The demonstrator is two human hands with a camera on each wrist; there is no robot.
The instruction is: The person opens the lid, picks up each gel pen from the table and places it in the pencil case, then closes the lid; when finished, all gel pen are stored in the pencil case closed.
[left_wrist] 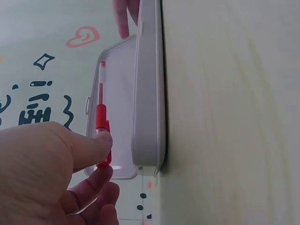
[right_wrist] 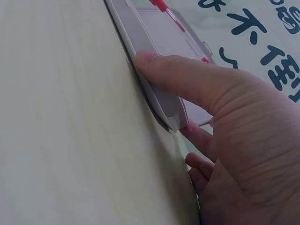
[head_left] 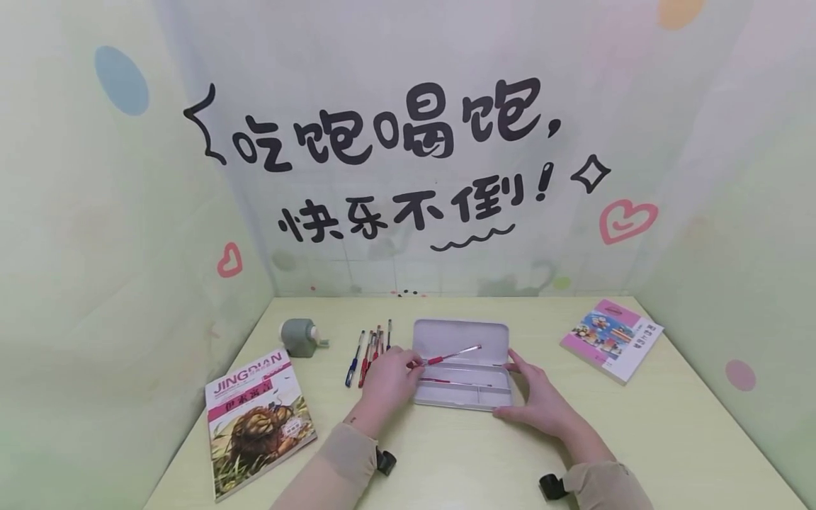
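Observation:
A pale lilac pencil case (head_left: pixel 462 336) lies open on the table, its lid raised at the back. Over its left part, my left hand (head_left: pixel 387 380) pinches a red pen (head_left: pixel 436 360) between thumb and fingers, the clear end pointing right. The left wrist view shows this pen (left_wrist: pixel 101 115) in front of the lid. Inside the case lies another thin red pen (head_left: pixel 455 382), beside small compartments. My right hand (head_left: pixel 542 402) grips the case's right end; in the right wrist view its thumb presses the front wall (right_wrist: pixel 164 93) and its other fingers are partly hidden behind.
Several red and blue pens (head_left: pixel 352 370) lie left of the case. Behind them to the left stands a grey-green pencil sharpener (head_left: pixel 299 338) with a crank. A lion-cover magazine (head_left: pixel 261 425) lies at left, a pink-edged book (head_left: pixel 612 340) at back right. Printed walls enclose the table.

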